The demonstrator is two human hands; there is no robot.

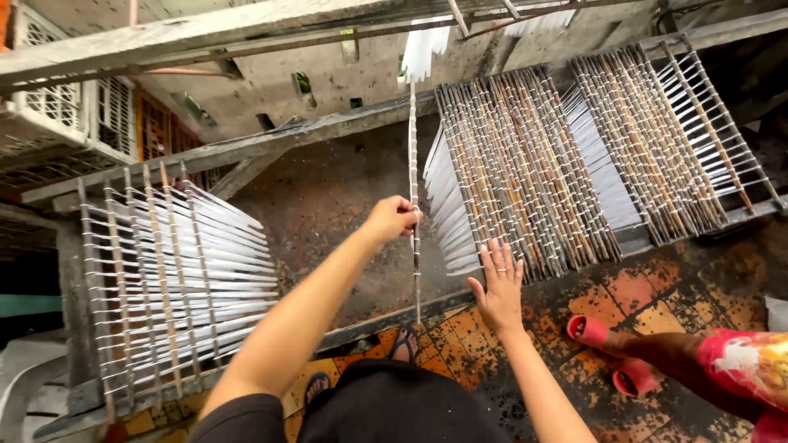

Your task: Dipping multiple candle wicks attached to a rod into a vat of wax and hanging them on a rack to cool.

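My left hand (392,218) is closed around a long thin stick (414,205) that stands nearly upright and carries white strips at its top end (424,49). My right hand (498,283) is open with fingers spread, resting against the lower edge of a rack of sticks (517,172) hung with white strips. The held stick sits just left of that rack.
A second rack of white strips (172,279) hangs at the left, another (665,139) at the right. Wooden beams (246,148) cross above. Another person's sandalled feet (607,353) and patterned red clothing (751,369) are at the lower right. The floor has worn orange tiles (648,295).
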